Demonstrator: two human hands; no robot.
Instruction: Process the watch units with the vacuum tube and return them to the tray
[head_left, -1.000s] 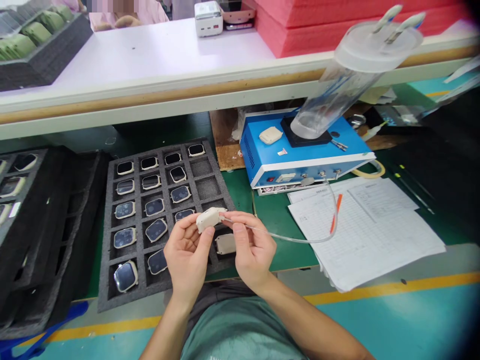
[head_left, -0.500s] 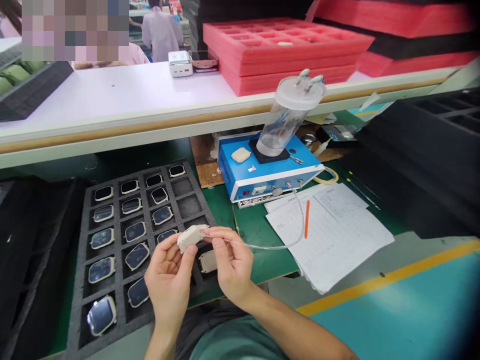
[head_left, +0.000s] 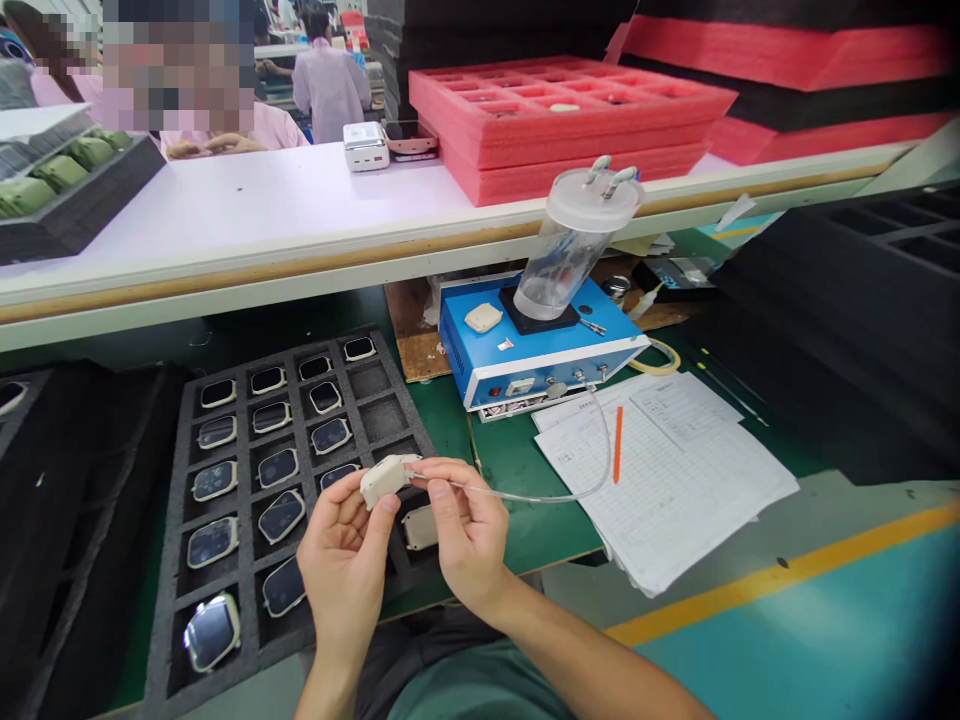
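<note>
My left hand (head_left: 343,555) pinches a cream-coloured watch case (head_left: 384,481) between thumb and fingers. Closed on the end of a thin clear tube (head_left: 536,497), my right hand (head_left: 471,530) holds it against the side of the case. The exact contact point is hidden by the fingers. Below the hands lies a dark foam tray (head_left: 247,575) with several square-faced watches in its compartments, such as a watch (head_left: 212,632) in the near left corner. Another pale watch case (head_left: 421,527) sits in the tray beside my right hand. From the tube, a curve runs to a blue box (head_left: 471,352).
A clear cylinder (head_left: 559,265) stands tilted in view on the blue box, beside a cream case (head_left: 483,318). Papers (head_left: 675,470) with an orange stick (head_left: 618,445) lie right. Red foam trays (head_left: 517,160) rest on the white shelf (head_left: 247,215). People sit beyond.
The whole view has shifted slightly, so the scene sits a little lower and further right. Both hands keep the same hold on the watch case and the tube.
</note>
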